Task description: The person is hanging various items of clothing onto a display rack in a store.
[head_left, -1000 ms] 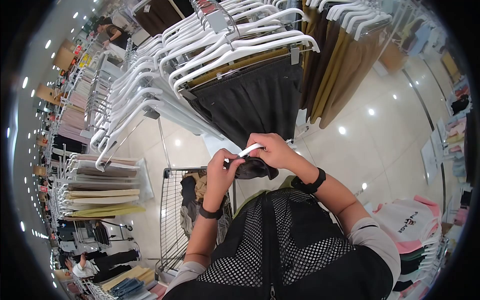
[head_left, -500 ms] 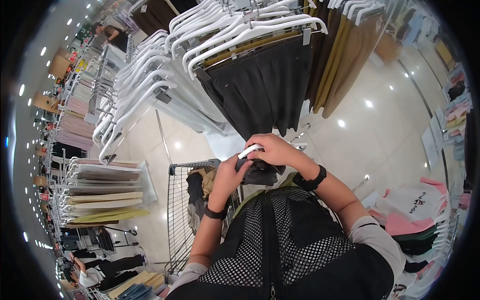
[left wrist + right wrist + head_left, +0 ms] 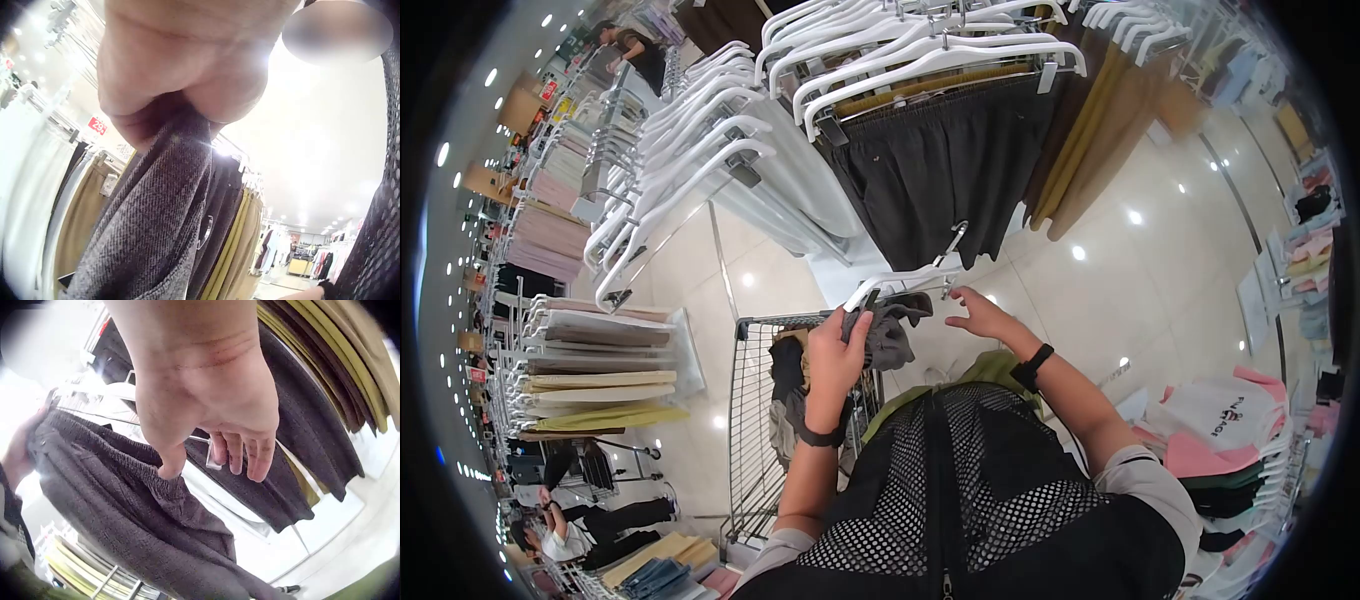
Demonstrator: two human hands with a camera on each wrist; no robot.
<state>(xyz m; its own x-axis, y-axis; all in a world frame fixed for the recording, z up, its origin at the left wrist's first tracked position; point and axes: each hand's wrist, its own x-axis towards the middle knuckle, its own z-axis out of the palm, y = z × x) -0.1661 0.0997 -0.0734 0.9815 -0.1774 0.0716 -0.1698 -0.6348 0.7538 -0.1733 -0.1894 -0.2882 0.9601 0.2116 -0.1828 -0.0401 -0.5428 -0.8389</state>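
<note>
My left hand (image 3: pixel 830 355) grips the waistband end of a pair of dark grey trousers (image 3: pixel 890 338), close to the left end of a white hanger (image 3: pixel 900 278). In the left wrist view, ribbed cloth hangs down from its curled fingers. The hanger's hook points up and away from me. My right hand (image 3: pixel 992 318) is beside the hanger's right end, with thumb and fingers spread apart. In the right wrist view, a clear clip (image 3: pixel 214 464) on the hanger's bar shows between thumb and fingers. The trousers' elastic waist slants down from the left hand, its right end loose below the bar.
Straight ahead, dark trousers (image 3: pixel 940 170) hang from white hangers on a rack, with white garments (image 3: pixel 790 190) to their left. A wire shopping cart (image 3: pixel 745 400) holding clothes stands at my left. Folded-over trousers (image 3: pixel 600 370) hang farther left; a pink-and-white top (image 3: pixel 1220 420) is at right.
The right hand has come off the hanger's end and moved right, its fingers now apart. The hanger has turned to show its length and hook, and the trousers hang from the left hand.
</note>
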